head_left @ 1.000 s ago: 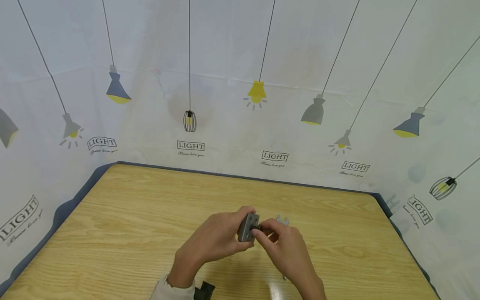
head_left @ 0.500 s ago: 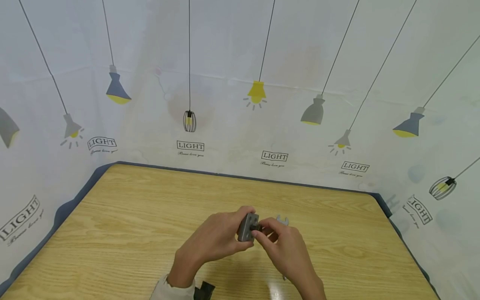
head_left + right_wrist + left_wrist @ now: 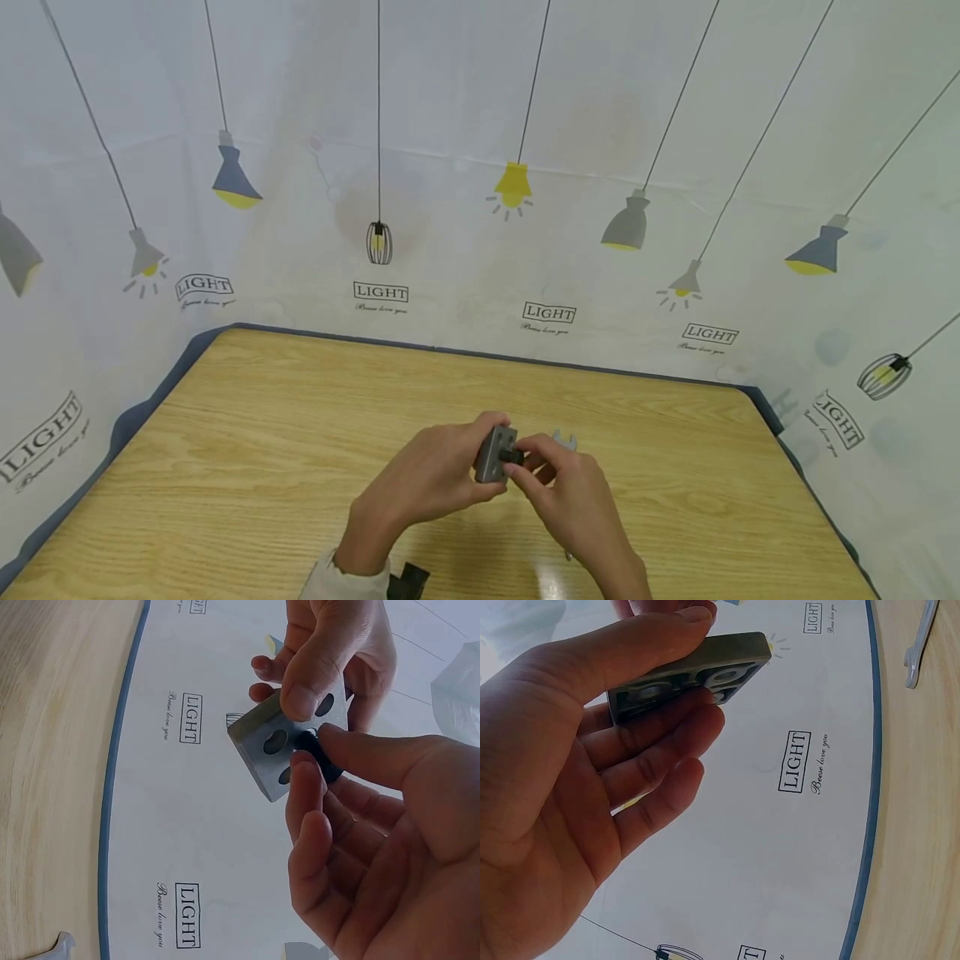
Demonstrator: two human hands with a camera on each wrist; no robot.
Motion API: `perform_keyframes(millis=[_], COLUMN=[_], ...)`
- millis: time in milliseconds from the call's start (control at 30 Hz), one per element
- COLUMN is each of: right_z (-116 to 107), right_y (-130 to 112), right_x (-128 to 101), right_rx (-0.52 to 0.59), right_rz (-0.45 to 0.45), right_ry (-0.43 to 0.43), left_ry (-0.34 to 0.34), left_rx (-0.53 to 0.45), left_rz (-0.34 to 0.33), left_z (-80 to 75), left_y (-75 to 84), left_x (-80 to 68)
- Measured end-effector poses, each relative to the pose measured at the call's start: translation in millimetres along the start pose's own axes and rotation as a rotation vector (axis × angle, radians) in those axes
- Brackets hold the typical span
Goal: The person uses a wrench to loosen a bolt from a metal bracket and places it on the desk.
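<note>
My left hand (image 3: 431, 471) holds a small grey metal block (image 3: 490, 460) between thumb and fingers above the table. Several round holes pass through the block's broad face, as the right wrist view shows. My right hand (image 3: 576, 496) pinches a black bolt (image 3: 327, 760) with thumb and fingertips at one of these holes. In the head view the black bolt (image 3: 513, 456) stands out from the block's face towards the right hand. How deep it sits in the hole is hidden. An open-end wrench (image 3: 564, 440) lies on the table behind the right hand, partly covered by it.
The wooden table (image 3: 300, 400) has a dark blue edge (image 3: 450, 350) along its back and sides. White sheeting (image 3: 450, 100) printed with lamps rises around it. A black object (image 3: 408, 581) shows by the left sleeve at the bottom of the head view.
The right fingertips have shifted slightly around the black bolt, and more of it shows between them and the block. The left hand and block stay almost where they were.
</note>
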State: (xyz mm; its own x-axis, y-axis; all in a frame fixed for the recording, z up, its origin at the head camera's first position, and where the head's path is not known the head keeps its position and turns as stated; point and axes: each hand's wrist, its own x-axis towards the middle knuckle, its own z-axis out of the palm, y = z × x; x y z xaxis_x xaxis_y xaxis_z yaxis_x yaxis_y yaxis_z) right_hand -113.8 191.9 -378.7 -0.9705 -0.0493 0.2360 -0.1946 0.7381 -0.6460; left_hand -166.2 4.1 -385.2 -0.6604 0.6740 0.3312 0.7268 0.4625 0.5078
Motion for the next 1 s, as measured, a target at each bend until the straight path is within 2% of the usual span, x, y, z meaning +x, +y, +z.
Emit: perform_keyframes(millis=[300, 633, 1000], right_z=[-1.0, -0.8, -1.0], right_y=[-1.5, 0.8, 2.2], right_x=[0.4, 1.1, -0.2], right_rx=[0.024, 0.094, 0.067], right_rz=[0.017, 0.08, 0.118], right_ry=[-0.019, -0.07, -0.081], left_ry=[0.012, 0.011, 0.016], left_rx=[0.009, 0.003, 0.01], left_rz=[0.021, 0.013, 0.014], left_z=[0.4, 1.5, 2.0], left_y=[-1.9, -1.6, -1.5], left_x=[-0.1, -0.3, -0.2])
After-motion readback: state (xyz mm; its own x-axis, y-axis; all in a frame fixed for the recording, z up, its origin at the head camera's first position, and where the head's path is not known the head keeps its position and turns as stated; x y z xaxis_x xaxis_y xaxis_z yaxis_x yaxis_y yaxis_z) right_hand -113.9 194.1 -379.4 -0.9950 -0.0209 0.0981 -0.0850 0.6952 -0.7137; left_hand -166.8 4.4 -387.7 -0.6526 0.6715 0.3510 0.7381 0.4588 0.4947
